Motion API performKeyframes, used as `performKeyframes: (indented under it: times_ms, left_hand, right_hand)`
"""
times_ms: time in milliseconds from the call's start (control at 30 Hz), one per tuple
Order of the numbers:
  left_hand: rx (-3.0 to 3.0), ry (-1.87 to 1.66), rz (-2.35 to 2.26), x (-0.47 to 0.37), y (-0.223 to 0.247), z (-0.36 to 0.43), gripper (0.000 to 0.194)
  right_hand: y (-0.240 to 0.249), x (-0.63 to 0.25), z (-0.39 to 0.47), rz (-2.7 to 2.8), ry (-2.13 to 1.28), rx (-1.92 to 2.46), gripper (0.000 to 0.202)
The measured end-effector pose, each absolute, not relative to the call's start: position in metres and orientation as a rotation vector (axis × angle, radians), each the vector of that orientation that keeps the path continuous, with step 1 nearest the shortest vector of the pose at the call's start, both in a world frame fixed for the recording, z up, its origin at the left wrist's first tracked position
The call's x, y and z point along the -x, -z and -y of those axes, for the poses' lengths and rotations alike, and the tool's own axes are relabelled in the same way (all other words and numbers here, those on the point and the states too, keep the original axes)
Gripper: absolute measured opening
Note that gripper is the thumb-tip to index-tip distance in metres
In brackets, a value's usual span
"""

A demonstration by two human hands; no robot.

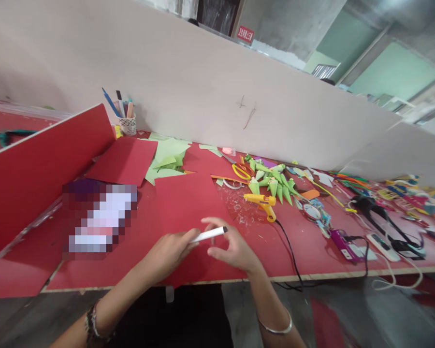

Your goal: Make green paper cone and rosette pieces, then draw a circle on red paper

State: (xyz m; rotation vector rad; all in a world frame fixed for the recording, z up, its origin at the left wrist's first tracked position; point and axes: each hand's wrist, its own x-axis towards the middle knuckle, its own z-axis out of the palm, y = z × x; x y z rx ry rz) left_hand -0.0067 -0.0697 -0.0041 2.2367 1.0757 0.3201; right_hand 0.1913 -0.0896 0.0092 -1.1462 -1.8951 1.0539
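My left hand (172,253) is closed on one end of a white marker (207,235) with a dark cap. The marker points to the right, above the table's front part. Around its capped end my right hand (232,246) is curved, thumb and fingers apart, with a gap between them and the marker. Under and behind both hands lies a sheet of red paper (188,198). Another red sheet (126,158) rests farther back on the left.
A yellow glue gun (263,204) with a black cord, orange-handled scissors (241,171) and green paper cones (273,181) lie behind my right hand. Left are a pixelated object (101,220), a red board (50,169) and a pen cup (127,124). A purple power strip (346,245) sits right.
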Motion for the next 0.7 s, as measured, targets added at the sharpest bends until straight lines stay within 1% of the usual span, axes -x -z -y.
performKeyframes:
  times_ms: [67, 133, 300, 400, 467, 533, 667, 700]
  left_hand:
    - [-2.241, -0.297, -1.048, 0.003, 0.005, 0.072, 0.029]
    - [-2.222, -0.274, -1.042, 0.003, 0.003, 0.074, 0.031]
    - [-2.107, -0.241, -1.011, 0.010, -0.011, 0.080, 0.034]
    - [-2.106, -0.234, -1.001, 0.011, -0.016, 0.083, 0.037]
    - [-2.139, -0.229, -0.919, 0.010, -0.015, 0.084, 0.036]
    - [-2.204, -0.229, -0.892, 0.009, -0.009, 0.085, 0.037]
    - [-2.386, -0.267, -0.939, 0.008, 0.005, 0.084, 0.042]
    - [-2.414, -0.269, -0.935, 0.009, 0.007, 0.083, 0.042]
  right_hand:
    - [-0.009, -0.176, 0.093, 1.743, -1.189, 1.057, 0.037]
    - [-0.006, -0.166, 0.092, 1.583, -1.165, 1.108, 0.024]
    - [-0.008, -0.161, 0.089, 1.491, -1.098, 1.175, 0.027]
    - [-0.015, -0.162, 0.091, 1.564, -1.092, 1.181, 0.020]
    - [-0.018, -0.162, 0.092, 1.685, -1.177, 1.154, 0.015]
    - [-0.020, -0.162, 0.092, 1.774, -1.259, 1.125, 0.016]
    - [-0.024, -0.163, 0.093, 1.821, -1.303, 1.125, 0.005]
    - [-0.026, -0.165, 0.093, 1.841, -1.310, 1.121, 0.006]
